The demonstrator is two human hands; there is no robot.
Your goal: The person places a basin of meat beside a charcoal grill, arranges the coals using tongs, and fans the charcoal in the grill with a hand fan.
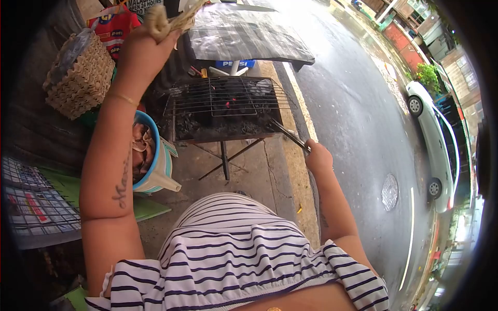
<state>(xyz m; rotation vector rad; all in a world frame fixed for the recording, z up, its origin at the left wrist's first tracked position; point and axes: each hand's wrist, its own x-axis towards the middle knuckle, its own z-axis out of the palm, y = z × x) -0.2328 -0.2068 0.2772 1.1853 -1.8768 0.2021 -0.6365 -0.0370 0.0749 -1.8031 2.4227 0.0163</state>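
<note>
Head view: a charcoal grill [202, 140] is being seen at upper centre, its wire rack [240, 98] being borne above dark coals [191, 126], from which a red glow is being given off. Its right side is being bordered by the curb [302, 192] and, beyond, the wet road [358, 129]; its left by a blue-rimmed pail [157, 137] and stacked egg trays [80, 78]. Its far side is being hemmed in by a covered table [249, 31]. Between body and grill, room is being given by a strip of pavement [254, 179].

The left arm is being held raised, stretched forward past the pail; a tan thing [182, 20], blurred and cut by the top edge, is being gripped in the curled fingers of the left hand [146, 56]. The right arm is being held lower, and dark tongs [290, 136] are being grasped by the right hand [319, 158], their tips being directed into the grill's right front corner; whether anything is being pinched there cannot be told.
</note>
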